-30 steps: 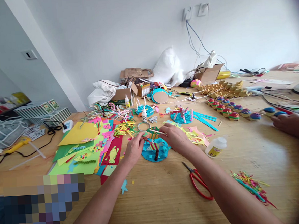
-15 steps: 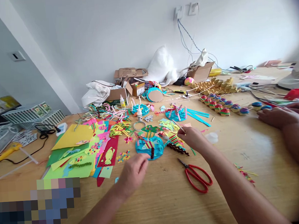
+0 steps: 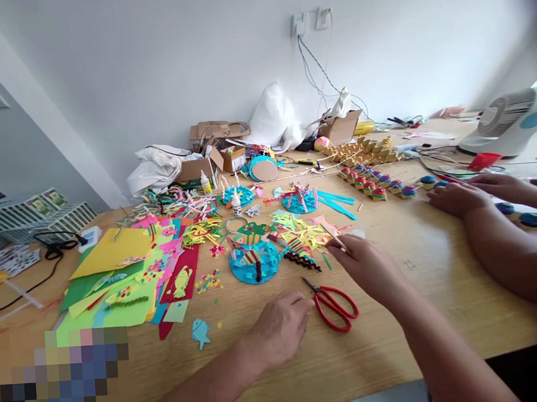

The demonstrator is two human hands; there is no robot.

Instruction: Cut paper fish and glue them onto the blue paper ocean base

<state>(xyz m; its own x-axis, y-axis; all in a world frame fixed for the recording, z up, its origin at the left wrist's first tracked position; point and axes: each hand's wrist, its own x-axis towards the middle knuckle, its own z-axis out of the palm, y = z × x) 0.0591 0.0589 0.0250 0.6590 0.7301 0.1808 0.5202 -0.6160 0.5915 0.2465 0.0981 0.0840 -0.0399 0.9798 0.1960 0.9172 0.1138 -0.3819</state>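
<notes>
My right hand (image 3: 366,265) is closed around a thin pale stick (image 3: 337,238), which points up and left toward the paper scraps. Near the red-handled scissors (image 3: 336,306), just left of them, my left hand (image 3: 283,324) has its fingers curled together; anything inside is hidden. Beyond it lies a round blue craft piece (image 3: 255,273) with a striped paper fish and a dark brown twisted strip standing on it. Another dark twisted strip (image 3: 304,260) rests at its right. A light blue paper fish (image 3: 201,332) lies left of my left hand.
Coloured paper sheets (image 3: 103,253) are stacked at left. Behind are a glue bottle (image 3: 236,203), a tape ring (image 3: 237,226) and another blue craft piece (image 3: 298,204). Painted egg-carton cups (image 3: 377,185) stand at right, near another person's hands (image 3: 459,201) and a fan (image 3: 504,123).
My left hand has moved right and nearer to me, from the blue craft piece to beside the scissors. The right hand still holds the stick, now slightly lower. The view has turned right.
</notes>
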